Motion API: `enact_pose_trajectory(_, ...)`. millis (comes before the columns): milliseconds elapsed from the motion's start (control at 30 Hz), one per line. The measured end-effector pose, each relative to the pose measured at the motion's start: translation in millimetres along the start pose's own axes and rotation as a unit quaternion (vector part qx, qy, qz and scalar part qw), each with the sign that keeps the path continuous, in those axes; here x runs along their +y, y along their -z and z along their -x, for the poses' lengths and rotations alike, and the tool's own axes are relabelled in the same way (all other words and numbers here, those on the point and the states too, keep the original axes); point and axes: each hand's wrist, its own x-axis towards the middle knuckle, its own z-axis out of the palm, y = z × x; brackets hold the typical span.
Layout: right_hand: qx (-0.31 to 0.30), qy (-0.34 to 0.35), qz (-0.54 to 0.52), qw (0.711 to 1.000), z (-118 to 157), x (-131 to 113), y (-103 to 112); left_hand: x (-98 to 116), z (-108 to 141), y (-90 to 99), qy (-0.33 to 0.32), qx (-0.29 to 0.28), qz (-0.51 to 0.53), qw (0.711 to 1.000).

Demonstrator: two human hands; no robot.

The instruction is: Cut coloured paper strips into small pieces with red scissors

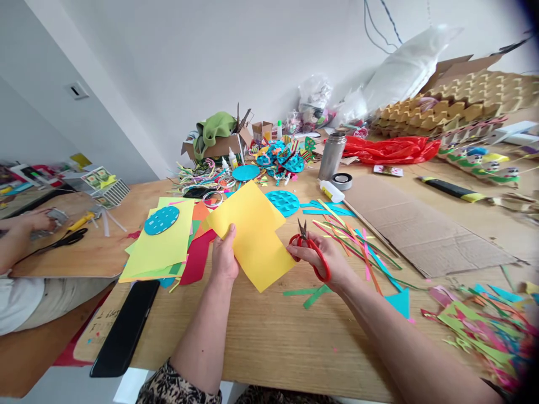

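Observation:
A yellow sheet of paper (256, 241), with a notch cut out of its right side, is held up over the table. My left hand (225, 255) grips its left edge, thumb on the front face. Red-handled scissors (323, 264) are in my right hand (326, 252), blades a little apart and pointing up and away. The fingertips of that hand touch or nearly touch the sheet's right corner. Behind the sheet lies a blue textured paper oval (283, 202). Thin coloured paper strips (366, 252) spread to the right of my right hand.
At left, a blue oval (161, 220) rests on stacked coloured paper (158, 252), near a black phone (125, 328). Further right are a metal bottle (332, 157), a glue bottle (332, 191), a cardboard sheet (421, 224) and a cutter (450, 189). Another person's hand (40, 219) is at far left.

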Motion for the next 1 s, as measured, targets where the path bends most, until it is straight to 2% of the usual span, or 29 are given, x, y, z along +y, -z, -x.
enact_pose_trajectory(133,0.008,-0.018,-0.004,1.000,0,4,0,0,-1,0.4,0.003,-0.007,0.010,1.000)
enact_pose_trajectory(467,0.050,0.019,-0.010,0.999,-6,11,7,-1,-2,2.0,0.030,-0.041,-0.005,0.999)
enact_pose_trajectory(667,0.065,0.025,-0.041,0.997,-8,13,8,-2,-1,1.7,0.036,-0.030,-0.020,0.999)
enact_pose_trajectory(767,0.060,0.023,-0.033,0.997,-8,13,6,-2,0,2.8,0.039,-0.043,-0.031,0.998)
enact_pose_trajectory(900,0.017,-0.008,-0.007,1.000,-4,11,2,-3,1,4.7,0.027,-0.087,-0.052,0.994)
enact_pose_trajectory(1000,0.000,-0.021,0.029,0.999,0,7,1,-4,1,5.0,0.016,-0.097,-0.065,0.993)
